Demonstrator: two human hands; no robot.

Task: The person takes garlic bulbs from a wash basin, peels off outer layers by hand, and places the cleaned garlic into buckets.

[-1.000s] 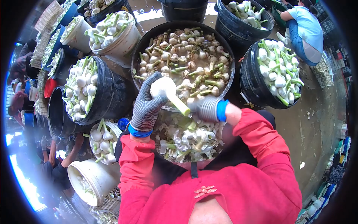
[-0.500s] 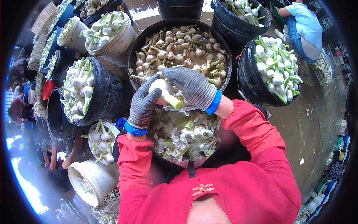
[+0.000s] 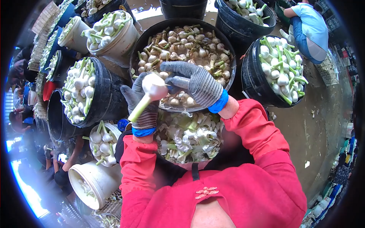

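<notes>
A white garlic bulb (image 3: 155, 86) with a pale green stem angled down and left lies against the palm side of my left hand (image 3: 146, 106). That hand bears it, with the thumb out to the left. Close on the bulb's right is my right hand (image 3: 201, 83), its fingers stretched out and apart; it does not seem to grip the bulb. Both hands wear grey striped gloves with blue cuffs. Behind them, a large black tub (image 3: 233, 57) holds brownish garlic bulbs in murky water. Below the hands lies a heap of peeled garlic skins (image 3: 190, 140).
Black buckets of white garlic stand left (image 3: 108, 93) and right (image 3: 253, 81). White buckets (image 3: 118, 41) and a tipped white bucket (image 3: 102, 182) are on the left. A person in light blue (image 3: 310, 26) crouches at upper right. The floor (image 3: 296, 133) looks wet.
The garlic bulb has turned, its stem swinging from lower right to lower left, and has shifted left. My right hand has loosened from it and its fingers have spread.
</notes>
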